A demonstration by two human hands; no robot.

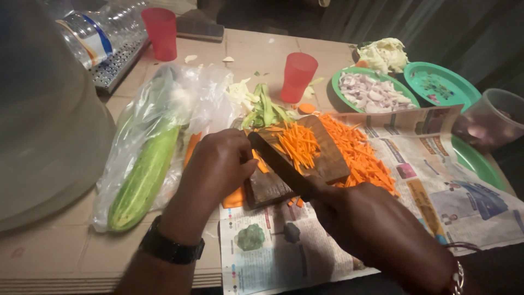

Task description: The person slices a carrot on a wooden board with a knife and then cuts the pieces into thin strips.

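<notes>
Right hand (pixel 355 210) slices (knife (pixel 284 166)) at board (pixel 327 158) edge.

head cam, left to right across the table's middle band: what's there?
Cucumber in clear bag → left hand → knife on wooden cutting board → shredded carrot heap → newspaper → clear plastic container.

Left hand (pixel 221 164) pressing carrot pieces (pixel 261 164) on a wooden board (pixel 305 164); right hand (pixel 349 207) gripping a knife (pixel 275 158) over them. Shredded carrot (pixel 357 150) heaped on newspaper (pixel 436 180) alongside.
</notes>
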